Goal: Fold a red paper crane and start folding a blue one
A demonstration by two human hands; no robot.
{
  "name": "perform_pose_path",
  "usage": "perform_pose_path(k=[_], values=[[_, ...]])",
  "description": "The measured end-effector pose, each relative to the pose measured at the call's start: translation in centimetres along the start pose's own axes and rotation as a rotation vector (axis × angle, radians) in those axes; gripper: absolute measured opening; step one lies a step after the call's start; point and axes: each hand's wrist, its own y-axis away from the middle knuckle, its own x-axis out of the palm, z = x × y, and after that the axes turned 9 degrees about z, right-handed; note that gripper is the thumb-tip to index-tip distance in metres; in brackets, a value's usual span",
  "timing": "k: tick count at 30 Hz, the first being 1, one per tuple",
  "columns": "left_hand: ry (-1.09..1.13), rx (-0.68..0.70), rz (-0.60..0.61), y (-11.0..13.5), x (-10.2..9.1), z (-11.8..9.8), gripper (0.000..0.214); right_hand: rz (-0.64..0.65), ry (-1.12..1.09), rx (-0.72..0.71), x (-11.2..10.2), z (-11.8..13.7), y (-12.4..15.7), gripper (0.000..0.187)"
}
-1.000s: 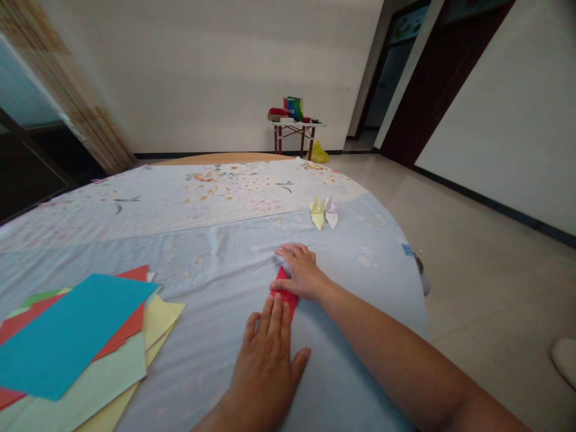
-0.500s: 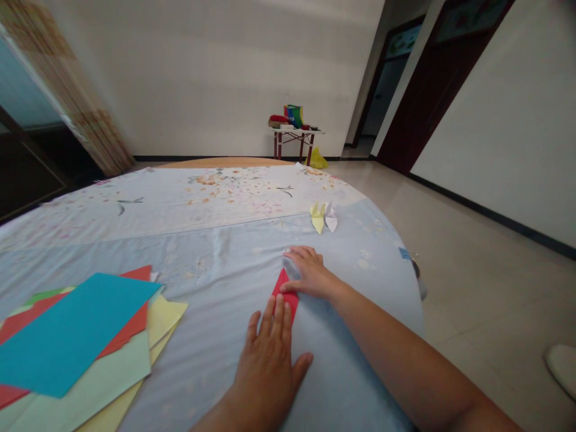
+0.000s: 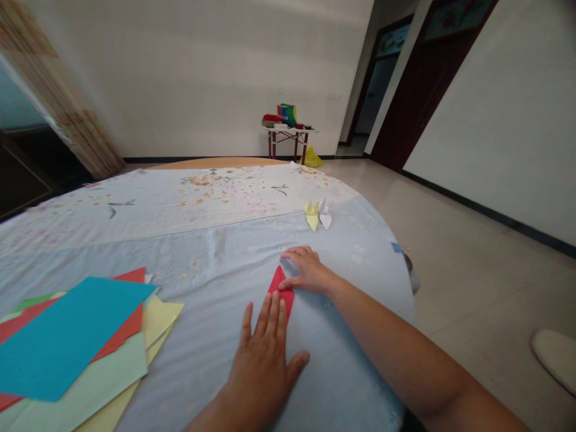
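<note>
A small folded red paper lies on the pale blue tablecloth. My left hand lies flat with fingers stretched out, its fingertips pressing the near end of the red paper. My right hand rests palm down on the paper's right side, fingers extended toward its pointed far tip. Neither hand lifts the paper off the cloth.
A stack of coloured sheets, blue on top, lies at the near left. Two folded paper figures, yellow and white, stand further back right. The table's rounded edge drops to the tiled floor. A small table stands by the far wall.
My right hand has slid to the right, uncovering the red paper's pointed tip. My left hand stays flat on the near end. The camera view has shifted slightly.
</note>
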Motion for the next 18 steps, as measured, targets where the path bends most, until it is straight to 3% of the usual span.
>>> perform_pose_path(k=[7,12,15,18], values=[[-0.059,0.101,-0.053,2.0,0.5,-0.5,0.073,0.012,0.021,0.028,0.0,0.2,-0.2,0.074],[0.063,0.156,0.031,1.2,-2.4,0.6,0.064,0.018,0.004,-0.139,-0.1,0.1,-0.1,0.071],[0.155,-0.028,-0.006,0.2,-4.7,1.7,0.04,0.033,-0.02,-0.279,-0.1,0.2,-0.2,0.056],[0.161,-0.155,-0.044,-0.5,-5.3,2.4,0.034,0.034,0.016,-0.295,-0.2,0.5,-0.3,0.045]])
